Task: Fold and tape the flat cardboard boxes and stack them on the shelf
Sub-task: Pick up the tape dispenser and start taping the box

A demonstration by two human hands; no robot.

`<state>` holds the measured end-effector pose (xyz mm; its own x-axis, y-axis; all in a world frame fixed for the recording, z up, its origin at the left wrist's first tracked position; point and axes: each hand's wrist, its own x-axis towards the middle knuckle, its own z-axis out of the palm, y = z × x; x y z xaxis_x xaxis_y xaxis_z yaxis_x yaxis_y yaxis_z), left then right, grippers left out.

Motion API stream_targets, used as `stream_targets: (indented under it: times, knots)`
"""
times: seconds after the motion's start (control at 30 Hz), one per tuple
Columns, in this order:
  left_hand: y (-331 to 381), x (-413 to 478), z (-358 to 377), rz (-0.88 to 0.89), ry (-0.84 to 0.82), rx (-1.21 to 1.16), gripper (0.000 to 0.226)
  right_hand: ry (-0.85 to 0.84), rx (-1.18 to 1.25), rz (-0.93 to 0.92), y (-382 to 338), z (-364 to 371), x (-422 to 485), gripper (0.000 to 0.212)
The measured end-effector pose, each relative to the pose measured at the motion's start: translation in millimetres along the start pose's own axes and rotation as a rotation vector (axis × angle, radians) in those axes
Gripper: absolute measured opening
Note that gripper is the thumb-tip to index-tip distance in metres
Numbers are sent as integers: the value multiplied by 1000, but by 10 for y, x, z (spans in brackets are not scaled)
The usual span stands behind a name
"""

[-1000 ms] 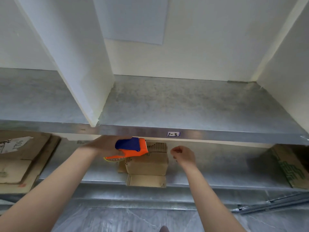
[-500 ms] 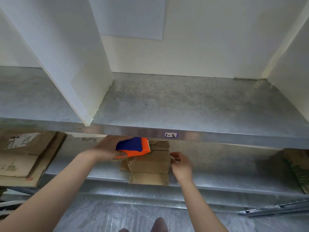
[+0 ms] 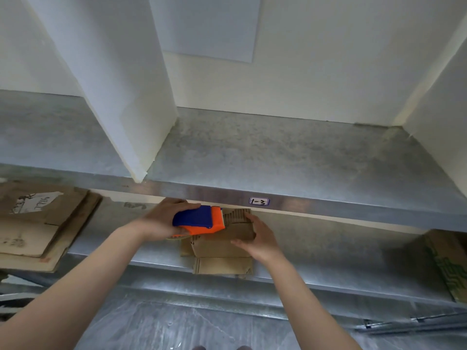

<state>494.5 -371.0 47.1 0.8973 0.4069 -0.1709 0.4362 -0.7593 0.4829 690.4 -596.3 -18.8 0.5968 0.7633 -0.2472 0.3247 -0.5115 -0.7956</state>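
Cardboard box (image 3: 219, 248) lies between hands — right hand (image 3: 261, 239) grasps it, left hand (image 3: 160, 223) grips the tape dispenser (image 3: 195, 218).

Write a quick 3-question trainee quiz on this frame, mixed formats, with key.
1. True or false: the left hand grips the blue and orange plastic tape dispenser.
2. The small brown cardboard box sits on: A) the upper shelf, B) the lower grey metal shelf, C) the floor.
3. Fill the gap: the right hand holds the box at its ____ side.
Key: 1 true; 2 B; 3 right.
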Motion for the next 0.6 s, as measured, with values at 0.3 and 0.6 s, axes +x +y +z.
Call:
stream_targets:
  times: [0.3, 0.6]
  knots:
    - [-224, -221, -38, 62, -15, 57, 71, 63, 151, 77, 15, 118, -91, 82]
    - [-905, -445, -434, 9, -60, 88, 69, 83, 197, 157, -80, 240, -171, 86]
